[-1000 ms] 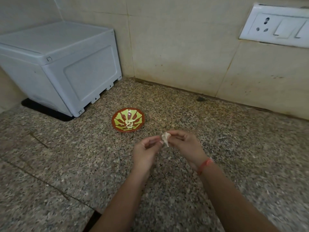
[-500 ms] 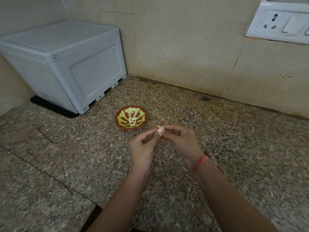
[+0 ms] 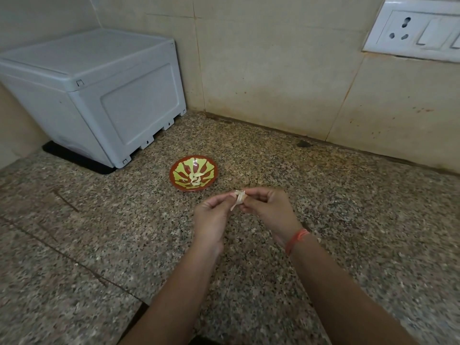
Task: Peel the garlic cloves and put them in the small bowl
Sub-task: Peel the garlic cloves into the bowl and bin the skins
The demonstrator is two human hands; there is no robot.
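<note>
A small red bowl (image 3: 179, 182) with a yellow-green pattern sits on the granite counter, with a few peeled garlic cloves (image 3: 195, 178) lying in its middle. Just in front and to the right of it, both hands meet over the counter around one pale garlic clove (image 3: 240, 196). My right hand (image 3: 270, 211) pinches the clove between thumb and fingers. My left hand (image 3: 211, 220) pinches a strip of papery skin (image 3: 234, 206) that hangs down from the clove. An orange thread band is on my right wrist.
A grey plastic box (image 3: 99, 95) on a black mat stands at the back left against the tiled wall. A white socket and switch plate (image 3: 413, 28) is on the wall at top right. The speckled counter (image 3: 348, 195) stretches out to the right.
Both hands stay together on the clove with small finger shifts. A strip of skin now hangs loose from it. The view has shifted slightly.
</note>
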